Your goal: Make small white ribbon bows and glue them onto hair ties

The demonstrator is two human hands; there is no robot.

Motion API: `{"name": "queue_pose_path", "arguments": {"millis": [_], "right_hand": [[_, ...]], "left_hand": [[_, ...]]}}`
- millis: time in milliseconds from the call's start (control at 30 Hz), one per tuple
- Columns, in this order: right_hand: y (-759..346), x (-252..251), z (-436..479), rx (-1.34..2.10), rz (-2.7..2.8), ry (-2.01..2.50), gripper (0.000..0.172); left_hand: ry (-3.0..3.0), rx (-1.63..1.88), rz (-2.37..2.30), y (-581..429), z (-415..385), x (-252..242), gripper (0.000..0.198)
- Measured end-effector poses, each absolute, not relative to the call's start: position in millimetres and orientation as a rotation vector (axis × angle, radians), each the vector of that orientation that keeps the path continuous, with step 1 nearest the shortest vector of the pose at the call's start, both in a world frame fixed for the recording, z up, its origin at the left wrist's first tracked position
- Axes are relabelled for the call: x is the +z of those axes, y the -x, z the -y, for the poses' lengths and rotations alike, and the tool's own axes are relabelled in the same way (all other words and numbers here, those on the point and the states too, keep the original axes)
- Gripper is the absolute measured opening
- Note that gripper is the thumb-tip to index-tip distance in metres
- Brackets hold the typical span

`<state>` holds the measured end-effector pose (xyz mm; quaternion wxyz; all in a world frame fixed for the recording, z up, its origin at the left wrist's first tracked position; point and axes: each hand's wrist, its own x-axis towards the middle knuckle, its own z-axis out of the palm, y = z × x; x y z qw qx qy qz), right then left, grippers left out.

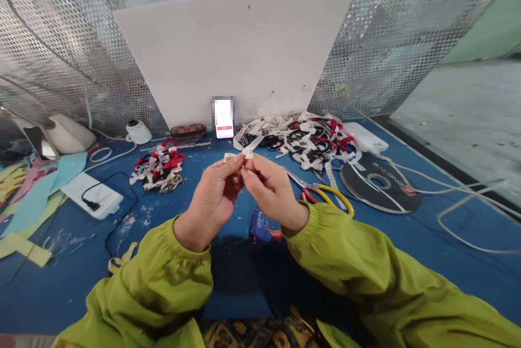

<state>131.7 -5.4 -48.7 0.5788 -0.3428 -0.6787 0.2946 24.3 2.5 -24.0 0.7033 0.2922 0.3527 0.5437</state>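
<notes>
Pinching a white strip (238, 157) between both hands (242, 193), scissors (321, 193) nearby

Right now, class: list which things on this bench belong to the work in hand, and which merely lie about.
In hand: white strip, pinched by left hand and right hand; ribbon heap beyond.
Lying about: scissors, black disc, phone, white box.

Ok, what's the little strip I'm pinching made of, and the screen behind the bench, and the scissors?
Strip between left hand and right hand: probably fabric or paper tape, matte off-white, thin and flat. Screen: likely sheet metal, dull silver, punched with round holes. Scissors: shiny steel-looking blades, glossy plastic handles, yellow and red.
</notes>
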Motion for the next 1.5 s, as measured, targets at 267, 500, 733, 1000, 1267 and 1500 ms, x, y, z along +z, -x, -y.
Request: {"name": "queue_pose_path", "arguments": {"millis": [267,500,733,1000,1267,1500], "right_hand": [[-137.7,-45.5,-6.2,1.21,1.272,0.672,0.022],[-135.3,-42.9,-3.4,1.101,1.315,0.83,0.026],[-129.9,-46.9,-4.0,1.221,1.174,0.799,0.03],[-129.5,-40.0,2.1,1.49,1.071,0.613,0.021],[-132.2,-38.1,0.8,1.413,1.132,0.73,0.025],[-127.2,-49.2,0.1,1.093,1.42,0.787,0.031]], "left_hand": [[-0.981,1.279,-0.823,-14.2,-10.9,-26.8,0.031],[-1.196,1.435,-0.912,-16.7,-8.0,-26.5,0.026],[-1.184,1.377,-0.908,-19.1,-4.4,-27.1,0.03],[-1.149,1.511,-0.937,-22.0,0.0,-22.3,0.027],[-1.078,1.265,-0.823,-19.5,-6.1,-25.6,0.025],[-1.016,1.336,-0.773,-22.1,-4.6,-28.6,0.025]]}}
